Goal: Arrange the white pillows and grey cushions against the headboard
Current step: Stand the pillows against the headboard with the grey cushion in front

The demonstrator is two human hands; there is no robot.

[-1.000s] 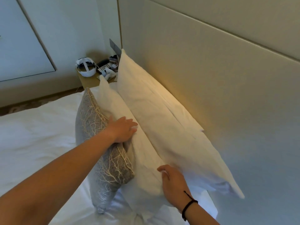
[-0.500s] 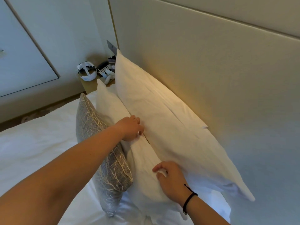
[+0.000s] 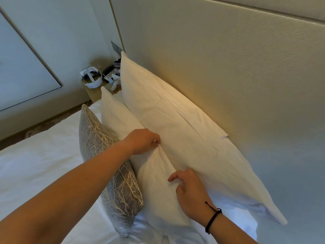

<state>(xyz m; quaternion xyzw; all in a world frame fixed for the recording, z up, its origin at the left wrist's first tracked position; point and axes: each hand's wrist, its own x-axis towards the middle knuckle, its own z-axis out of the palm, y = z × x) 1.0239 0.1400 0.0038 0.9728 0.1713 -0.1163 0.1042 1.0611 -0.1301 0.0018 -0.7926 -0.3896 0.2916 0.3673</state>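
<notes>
Beige headboard (image 3: 228,76), white bed (image 3: 44,155), nightstand (image 3: 95,93) beyond. Left hand (image 3: 143,141) pinches front pillow (image 3: 158,182); right hand (image 3: 191,192) curled on it, grip unclear. Grey cushion (image 3: 112,173) left of fingers.

Back pillow (image 3: 175,124) leaning against headboard (image 3: 228,76) at right; second pillow (image 3: 154,182) before it; cushion (image 3: 105,164) left of that; nightstand (image 3: 95,92) upper left.

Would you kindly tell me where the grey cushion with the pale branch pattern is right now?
In the head view the grey branch-patterned cushion stands on edge left of centre on the white bed sheet, leaning against the front white pillow, partly under the left forearm.
</notes>
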